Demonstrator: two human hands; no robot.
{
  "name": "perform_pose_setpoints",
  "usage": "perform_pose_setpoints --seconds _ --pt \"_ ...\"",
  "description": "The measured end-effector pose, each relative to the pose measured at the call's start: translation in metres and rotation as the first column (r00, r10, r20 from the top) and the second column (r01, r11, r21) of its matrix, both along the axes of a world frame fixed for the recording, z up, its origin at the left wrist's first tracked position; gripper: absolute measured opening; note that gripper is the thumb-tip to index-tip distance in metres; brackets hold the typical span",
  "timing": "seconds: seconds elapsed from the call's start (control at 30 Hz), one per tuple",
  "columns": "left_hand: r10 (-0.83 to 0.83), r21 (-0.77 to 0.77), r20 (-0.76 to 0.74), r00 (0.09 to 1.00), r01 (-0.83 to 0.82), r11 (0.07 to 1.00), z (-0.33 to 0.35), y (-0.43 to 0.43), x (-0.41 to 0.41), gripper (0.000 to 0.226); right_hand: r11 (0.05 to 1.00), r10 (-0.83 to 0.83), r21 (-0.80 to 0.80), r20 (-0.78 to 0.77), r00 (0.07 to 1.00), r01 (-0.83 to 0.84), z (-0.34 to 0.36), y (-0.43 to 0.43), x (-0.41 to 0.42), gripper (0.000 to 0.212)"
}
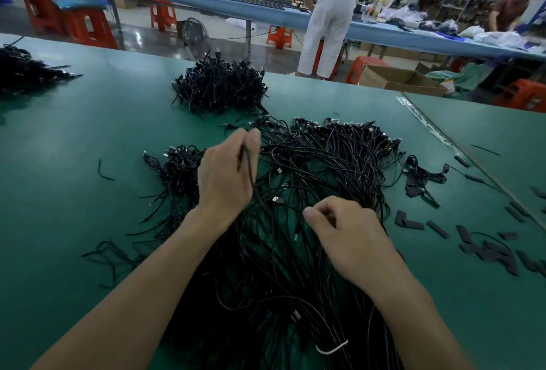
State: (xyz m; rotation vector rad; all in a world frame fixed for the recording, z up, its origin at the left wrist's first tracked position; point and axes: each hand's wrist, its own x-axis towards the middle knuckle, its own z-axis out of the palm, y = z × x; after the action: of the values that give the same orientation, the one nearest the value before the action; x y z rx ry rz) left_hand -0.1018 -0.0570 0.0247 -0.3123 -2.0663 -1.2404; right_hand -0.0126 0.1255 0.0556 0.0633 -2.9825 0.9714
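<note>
A big loose mass of black USB cables (319,169) spreads over the green table (88,133) in front of me. My left hand (227,174) is raised over its left side and pinches a thin black cable (247,163) between thumb and fingers. My right hand (345,231) hovers low over the cables with its fingers curled; whether it holds a cable is hidden. A white tie (331,349) binds the cables near the bottom edge.
A pile of coiled cables (220,86) lies further back, a smaller coiled bunch (177,166) at the left, another heap (23,71) at the far left. Several black strips (496,251) lie at the right. Two people work at a far bench.
</note>
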Motion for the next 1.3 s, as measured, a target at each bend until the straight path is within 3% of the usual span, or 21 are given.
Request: perform_pose_setpoints --seconds 0.07,0.13,0.23,0.33,0.4,0.47,0.57,0.63,0.77,0.87,0.93,1.03,1.1,1.2,1.3 --pt "0.016 -0.260 0.056 0.998 -0.001 0.966 -0.005 0.001 0.005 0.038 0.999 0.010 -0.039 0.020 1.000 -0.009 0.001 -0.008 0.003 0.045" --pt "0.073 -0.444 0.123 0.990 -0.011 0.896 -0.012 0.005 0.011 0.036 0.981 0.017 -0.192 0.069 0.998 -0.003 0.004 -0.014 0.004 0.066" --pt "0.135 -0.566 0.203 0.970 0.004 0.824 -0.022 0.007 0.014 0.041 0.889 0.086 -0.456 0.252 0.964 0.040 0.013 -0.016 0.009 0.073" --pt "0.060 -0.586 0.375 0.925 0.186 0.789 -0.031 0.008 0.013 0.030 0.951 0.120 -0.304 0.213 0.970 -0.051 0.014 -0.011 0.010 0.037" --pt "-0.038 -0.558 0.433 0.900 0.301 0.774 -0.036 0.009 0.017 0.022 0.980 0.101 -0.186 0.169 0.980 -0.069 0.015 -0.008 0.011 0.028" --pt "-0.013 -0.601 0.391 0.920 0.266 0.754 -0.038 0.009 0.020 0.027 0.981 0.111 -0.177 0.178 0.978 -0.080 0.019 -0.008 0.011 0.036" --pt "0.121 -0.708 0.370 0.921 0.196 0.678 -0.043 0.008 0.021 0.033 0.973 0.137 -0.212 0.200 0.970 -0.094 0.024 -0.016 0.012 0.070" --pt "0.096 -0.701 0.351 0.932 0.193 0.686 -0.044 0.007 0.025 0.034 0.969 0.141 -0.221 0.144 0.979 -0.107 0.023 -0.019 0.012 0.079" --pt "-0.105 -0.550 0.333 0.937 0.284 0.785 -0.039 0.007 0.026 0.037 0.995 0.080 -0.057 0.010 0.997 -0.079 0.014 -0.011 0.005 0.037" --pt "-0.268 -0.224 0.496 0.826 0.420 0.879 -0.035 0.006 0.023 0.025 0.998 -0.003 -0.061 -0.006 1.000 0.002 0.001 -0.002 -0.003 0.026" --pt "-0.426 0.030 0.513 0.745 0.480 0.877 -0.030 0.005 0.027 0.023 0.993 -0.053 -0.108 -0.042 0.998 0.048 -0.006 0.003 -0.006 0.025" --pt "-0.659 0.367 0.480 0.580 0.549 0.751 -0.022 0.005 0.034 0.049 0.973 -0.128 -0.210 -0.125 0.984 0.100 -0.012 0.004 -0.009 0.024" --pt "-0.761 0.485 0.450 0.468 0.587 0.648 -0.015 0.006 0.037 0.061 0.955 -0.159 -0.277 -0.175 0.972 0.106 -0.013 0.002 -0.010 0.025" --pt "-0.881 0.631 0.358 0.311 0.615 0.473 -0.005 0.005 0.040 0.059 0.950 -0.122 -0.306 -0.170 0.978 0.065 -0.012 -0.004 -0.012 0.025" --pt "-0.979 0.786 0.169 0.115 0.584 0.204 -0.001 0.002 0.039 0.047 0.953 0.008 -0.300 -0.082 0.997 -0.032 -0.014 -0.014 -0.010 0.026"
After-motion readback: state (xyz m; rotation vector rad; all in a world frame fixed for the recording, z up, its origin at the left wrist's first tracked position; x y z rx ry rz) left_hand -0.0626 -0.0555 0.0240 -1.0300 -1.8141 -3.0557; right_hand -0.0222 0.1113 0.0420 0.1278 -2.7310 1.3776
